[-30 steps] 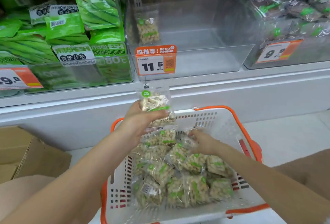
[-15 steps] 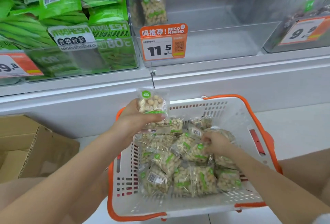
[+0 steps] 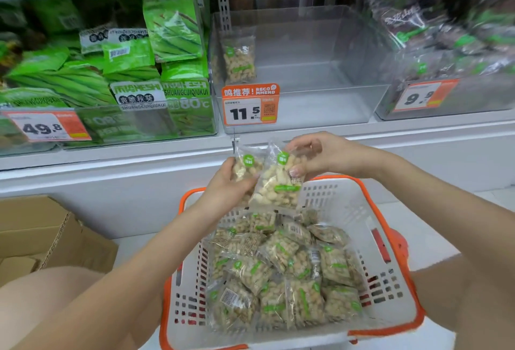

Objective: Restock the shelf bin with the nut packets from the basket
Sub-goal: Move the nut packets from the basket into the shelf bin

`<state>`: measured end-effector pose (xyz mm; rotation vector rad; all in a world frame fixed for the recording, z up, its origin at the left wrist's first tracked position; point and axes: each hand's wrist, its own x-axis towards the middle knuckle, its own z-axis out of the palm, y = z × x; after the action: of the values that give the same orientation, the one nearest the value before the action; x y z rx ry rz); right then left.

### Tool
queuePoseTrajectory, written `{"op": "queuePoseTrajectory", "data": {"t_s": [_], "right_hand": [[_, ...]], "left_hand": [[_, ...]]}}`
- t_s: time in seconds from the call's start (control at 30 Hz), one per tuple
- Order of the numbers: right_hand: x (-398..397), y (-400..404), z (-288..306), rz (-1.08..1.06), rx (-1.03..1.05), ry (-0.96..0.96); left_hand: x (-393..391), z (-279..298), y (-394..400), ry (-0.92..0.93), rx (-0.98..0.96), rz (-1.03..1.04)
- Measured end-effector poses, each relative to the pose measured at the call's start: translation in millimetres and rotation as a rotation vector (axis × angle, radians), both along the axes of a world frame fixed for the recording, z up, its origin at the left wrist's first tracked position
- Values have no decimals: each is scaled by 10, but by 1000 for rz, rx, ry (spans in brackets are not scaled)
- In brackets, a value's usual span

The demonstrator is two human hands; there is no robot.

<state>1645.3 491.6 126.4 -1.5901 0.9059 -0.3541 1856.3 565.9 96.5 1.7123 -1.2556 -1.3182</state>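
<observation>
My left hand (image 3: pixel 225 188) grips one nut packet (image 3: pixel 245 164); my right hand (image 3: pixel 320 154) pinches a second packet (image 3: pixel 278 182) beside it. Below both: basket (image 3: pixel 390 238). Above: shelf bin (image 3: pixel 320 109).

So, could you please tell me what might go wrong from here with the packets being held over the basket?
1. The left hand and right hand pinch two slippery nut packets by their edges; one may slip back into the basket.
2. The lone packet standing in the clear shelf bin could topple when more are pushed in.
</observation>
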Motion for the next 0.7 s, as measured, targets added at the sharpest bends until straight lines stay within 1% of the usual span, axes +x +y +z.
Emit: {"op": "queuePoseTrajectory", "data": {"t_s": [0.07, 0.13, 0.17, 0.2, 0.23, 0.33, 0.4, 0.5, 0.53, 0.63, 0.7], "right_hand": [[54, 68, 111, -60, -64, -35], [90, 110, 156, -136, -102, -64], [112, 129, 177, -169, -109, -90], [132, 142, 181, -188, -120, -117], [154, 162, 186, -195, -138, -135], [208, 220, 174, -197, -269, -145], [211, 253, 136, -224, -334, -169], [203, 294, 70, -248, -469, -194], [203, 308, 61, -250, -484, -200], [206, 321, 26, -155, -499, -180], [225, 325, 3, -102, -443, -227]], "left_hand": [[-62, 126, 25, 151, 20, 12], [-91, 196, 24, 359, 49, -5], [-95, 232, 20, 419, 43, -27], [-89, 249, 8, 417, 31, -58], [-79, 224, -21, 377, 7, -59], [-58, 164, -55, 280, -74, -38], [-65, 133, -76, 248, -61, -12], [-75, 146, -84, 360, -52, 42], [-70, 149, -97, 409, -40, 64], [-61, 201, -106, 506, -54, 96], [-67, 241, -108, 535, -63, 81]]}}
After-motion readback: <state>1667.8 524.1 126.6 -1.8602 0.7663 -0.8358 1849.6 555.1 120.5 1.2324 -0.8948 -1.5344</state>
